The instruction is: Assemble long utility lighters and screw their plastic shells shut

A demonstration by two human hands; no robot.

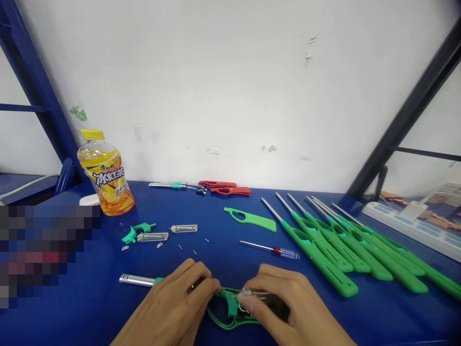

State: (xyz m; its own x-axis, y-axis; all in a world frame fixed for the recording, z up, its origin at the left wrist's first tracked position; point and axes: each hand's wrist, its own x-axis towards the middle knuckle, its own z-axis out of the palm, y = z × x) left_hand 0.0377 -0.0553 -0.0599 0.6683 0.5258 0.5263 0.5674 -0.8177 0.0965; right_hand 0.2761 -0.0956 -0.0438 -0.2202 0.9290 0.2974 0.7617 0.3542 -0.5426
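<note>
Open green lighter [227, 327] is on the worktop [90, 307] at the near edge of view, between both hands. Clock is centred on it, 12 toward the wall [230, 96]. Metal tube [139, 280] runs out past the left hand at about 9, lying near flat. Teal trigger [231, 304] shows inside the housing, between the hands.

Left hand [176, 298] at 9: grip pinching the neck end of the housing; exact finger contact partly hidden. Right hand [291, 298] at 3: grip pinching a clear tank [260, 294] with metal top, thumb near its metal end. Tank's at the housing, just right of the trigger; can't tell if seated. Rest of the handle hidden behind the fingers.

Around it: screwdriver [279, 251] at 1, red-and-clear handle pointing to 4. Green half shell [254, 220] beyond it, between 12 and 1. Row of green lighters [313, 250] at 2, tubes toward the wall. Power strip [414, 233] further out past them.

Loose screws [195, 252] at 10–11. Two spare tanks [184, 228] at 10, teal bracket [139, 232] beside the nearer one. Drink bottle [111, 187] at 10, further out, upright. Red handles [230, 191] at 12 near wall, metal tubes with wires [167, 185] at 11.
</note>
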